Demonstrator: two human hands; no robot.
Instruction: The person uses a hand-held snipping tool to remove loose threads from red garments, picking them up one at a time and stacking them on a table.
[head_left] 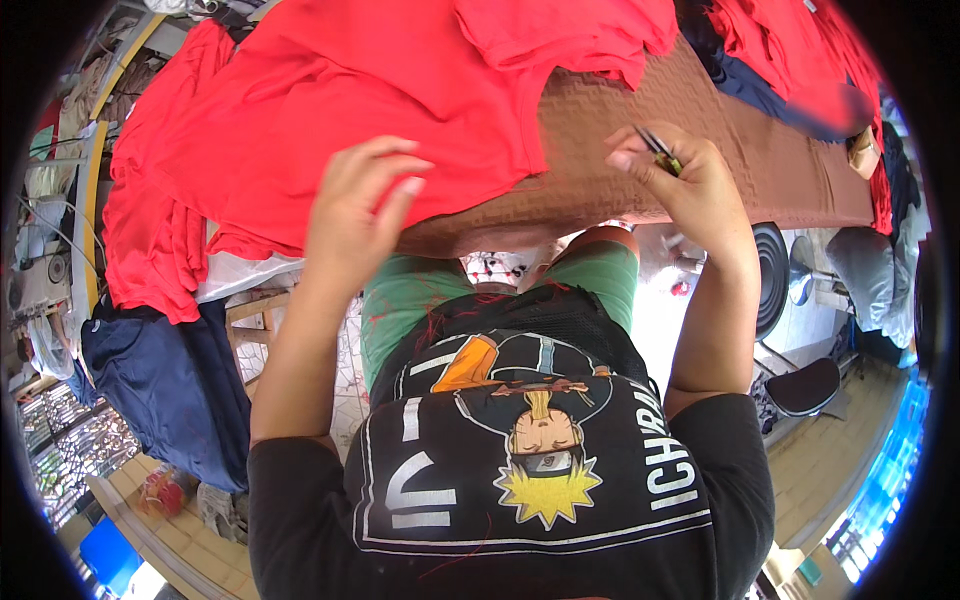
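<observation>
Closest to my head camera is the black short-sleeved T-shirt with a yellow-haired cartoon print [540, 475] that I wear, with thin loose red threads [490, 535] on it and over my green fabric shorts [415, 295]. Beyond, my left hand [360, 205] hovers with its fingers apart and softly bent, nothing in its grasp. Under and ahead of it a bright red soft-fabric garment [370, 95] lies spread and rumpled; its edge stops short of my right hand [690, 185]. That hand pinches what looks like a small pair of dark metal snips [657, 148] with a yellowish end, over the brown patterned tablecloth [590, 130], apart from the garment.

Judging by the threads, some snipping is done. Nothing is being cut now, and the garment lies laid out, not folded, so I take it as unfinished. Past my right hand lie more red garments [790, 45]; whether they are done or waiting, I cannot tell.
</observation>
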